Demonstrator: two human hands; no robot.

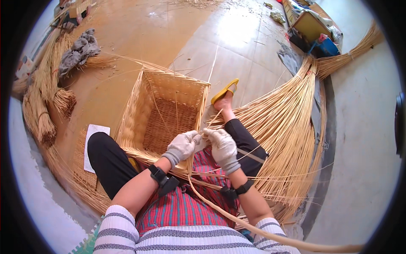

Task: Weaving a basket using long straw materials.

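A rectangular wicker basket (172,120) stands tilted between my knees, its opening facing me and its woven bottom visible. At its right rim, my left hand (184,146), in a white work glove, is closed in a pinch; what lies between its fingertips is too small to make out. Just right of the rim, my gloved right hand (222,146) is closed on a thin wicker strand (204,133). Loose strand ends stick out along the near and right rims. A thick pale rod (237,218) runs from the basket's near corner toward the lower right.
A big fanned bundle of wicker rods (283,122) lies at my right beside my leg. More tied bundles (40,97) and a grey cloth (80,48) lie at left. A white sheet (94,142) rests by my left knee. A box of items (311,29) stands far right.
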